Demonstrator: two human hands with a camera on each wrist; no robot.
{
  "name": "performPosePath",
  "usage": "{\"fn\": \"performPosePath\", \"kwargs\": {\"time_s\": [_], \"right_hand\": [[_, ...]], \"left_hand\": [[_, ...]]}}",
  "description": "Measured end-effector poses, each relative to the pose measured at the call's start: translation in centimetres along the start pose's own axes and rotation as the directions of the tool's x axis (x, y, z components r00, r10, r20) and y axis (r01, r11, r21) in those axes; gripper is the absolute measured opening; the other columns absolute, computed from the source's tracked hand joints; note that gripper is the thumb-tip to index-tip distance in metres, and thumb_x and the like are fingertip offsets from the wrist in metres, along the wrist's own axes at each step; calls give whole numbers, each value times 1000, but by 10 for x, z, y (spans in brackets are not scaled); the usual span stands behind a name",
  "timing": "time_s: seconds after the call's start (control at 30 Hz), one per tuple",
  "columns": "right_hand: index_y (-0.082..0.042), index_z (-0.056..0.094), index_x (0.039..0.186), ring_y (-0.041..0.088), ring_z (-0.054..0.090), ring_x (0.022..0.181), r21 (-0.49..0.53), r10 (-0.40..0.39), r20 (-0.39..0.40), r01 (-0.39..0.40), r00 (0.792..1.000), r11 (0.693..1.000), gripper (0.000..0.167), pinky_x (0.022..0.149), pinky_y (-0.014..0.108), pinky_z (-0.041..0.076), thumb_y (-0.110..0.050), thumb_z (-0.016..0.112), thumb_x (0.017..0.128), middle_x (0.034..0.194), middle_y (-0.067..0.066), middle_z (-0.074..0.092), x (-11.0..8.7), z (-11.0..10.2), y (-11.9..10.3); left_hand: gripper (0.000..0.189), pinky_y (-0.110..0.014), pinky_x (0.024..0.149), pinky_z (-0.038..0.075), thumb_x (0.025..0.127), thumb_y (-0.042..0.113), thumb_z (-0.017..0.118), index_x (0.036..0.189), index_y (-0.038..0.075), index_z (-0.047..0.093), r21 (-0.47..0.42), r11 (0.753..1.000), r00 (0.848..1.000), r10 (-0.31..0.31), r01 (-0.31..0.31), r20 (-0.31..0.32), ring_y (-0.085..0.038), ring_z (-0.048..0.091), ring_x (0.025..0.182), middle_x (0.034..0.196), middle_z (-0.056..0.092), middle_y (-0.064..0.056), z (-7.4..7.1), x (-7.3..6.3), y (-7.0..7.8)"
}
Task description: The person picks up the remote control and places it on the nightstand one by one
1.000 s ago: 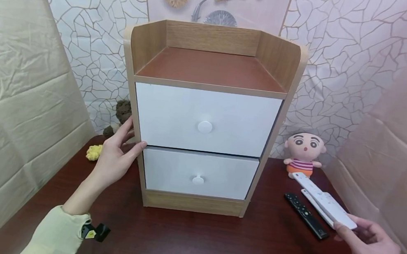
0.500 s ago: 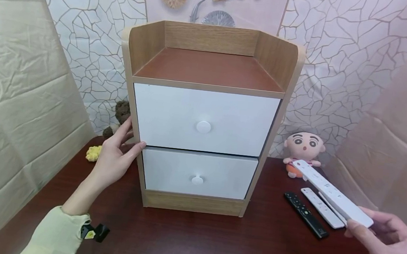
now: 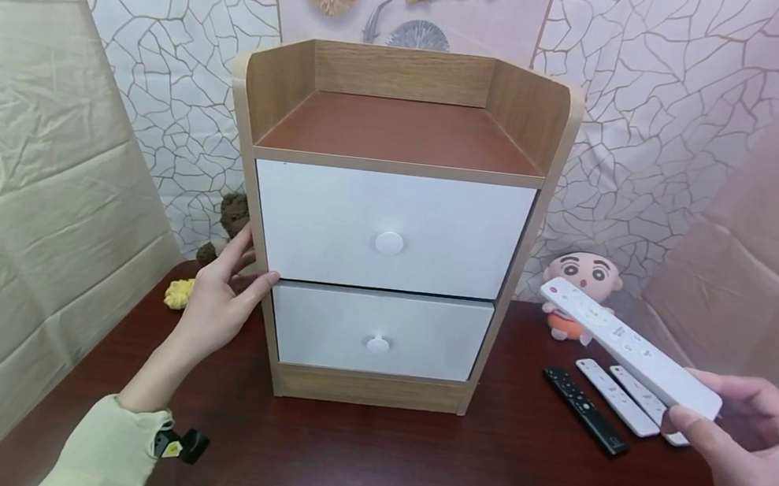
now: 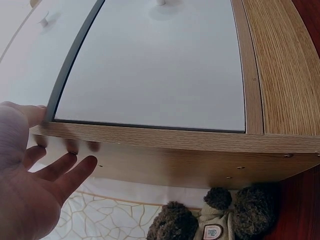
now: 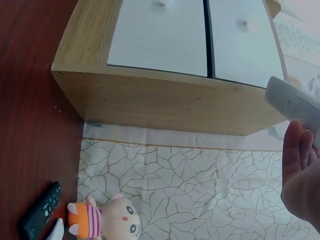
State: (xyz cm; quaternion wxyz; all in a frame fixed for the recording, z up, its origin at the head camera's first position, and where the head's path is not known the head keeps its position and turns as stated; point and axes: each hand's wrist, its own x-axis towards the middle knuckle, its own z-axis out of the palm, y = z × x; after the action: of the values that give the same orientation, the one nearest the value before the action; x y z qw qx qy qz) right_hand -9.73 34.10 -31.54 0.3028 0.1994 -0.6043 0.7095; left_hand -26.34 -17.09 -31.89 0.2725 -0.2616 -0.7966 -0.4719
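A white remote control (image 3: 628, 343) is raised over the right side of the table, buttons up, overlapping a plush doll in the head view. My right hand (image 3: 760, 448) holds its near end between thumb and fingers; the remote's pale underside (image 5: 292, 99) shows in the right wrist view. At the left, my left hand (image 3: 223, 297) rests on the side edge of a wooden two-drawer cabinet (image 3: 374, 389). Its thumb touches the front edge, and its extended fingers (image 4: 75, 175) lie against the side panel. Both white drawers, the upper (image 3: 335, 221) and the lower (image 3: 324, 323), are closed.
On the dark red table (image 3: 338, 459), a black remote (image 3: 585, 412) lies beside two white remotes, one (image 3: 616, 396) nearer the cabinet. The plush doll (image 3: 566, 325) sits behind them. Left of the cabinet are a brown plush toy (image 3: 234, 212) and a small yellow object (image 3: 179, 293).
My right hand has lifted the white remote off the others and moved it up and slightly right, uncovering a second white remote beneath. My left hand stays on the cabinet edge.
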Motion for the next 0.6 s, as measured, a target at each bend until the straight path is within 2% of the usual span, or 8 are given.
{"fn": "performPosePath", "kwargs": {"time_s": [0.1, 0.27, 0.47, 0.6], "right_hand": [[15, 64, 115, 19, 73, 76, 1, -13, 23, 13, 1000, 1000, 47, 67, 20, 57, 40, 45, 79, 102, 15, 76, 3, 3, -3], [14, 64, 116, 16, 73, 79, -73, -11, 24, 12, 1000, 997, 46, 67, 18, 55, 37, 51, 79, 95, 13, 77, 8, 7, -10], [13, 65, 115, 13, 74, 83, -177, 14, -5, -15, 1000, 984, 41, 69, 15, 56, 33, 59, 79, 107, 10, 77, 15, 19, -19], [15, 66, 110, 15, 74, 77, -139, -28, -7, 26, 1000, 990, 41, 69, 16, 57, 36, 59, 75, 104, 11, 77, 25, 34, -21]], "left_hand": [[75, -48, 92, 54, 99, 2, 68, 162, 8, 29, -1, 1000, 1000, 1, -1, 0, -43, 53, 132, 155, 46, -16, 0, 1, 0], [75, -47, 92, 54, 99, 3, 68, 163, 9, 29, -1, 1000, 1000, 1, -1, -2, -42, 54, 132, 155, 46, -16, 0, 0, 0], [75, -49, 92, 54, 99, 2, 68, 162, 9, 30, -4, 1000, 1000, 2, -2, -3, -42, 53, 132, 155, 46, -16, 0, 0, 0], [74, -48, 92, 54, 98, 1, 68, 162, 6, 31, -1, 1000, 1000, 12, -12, -10, -44, 53, 132, 155, 46, -17, 0, 0, 0]]}}
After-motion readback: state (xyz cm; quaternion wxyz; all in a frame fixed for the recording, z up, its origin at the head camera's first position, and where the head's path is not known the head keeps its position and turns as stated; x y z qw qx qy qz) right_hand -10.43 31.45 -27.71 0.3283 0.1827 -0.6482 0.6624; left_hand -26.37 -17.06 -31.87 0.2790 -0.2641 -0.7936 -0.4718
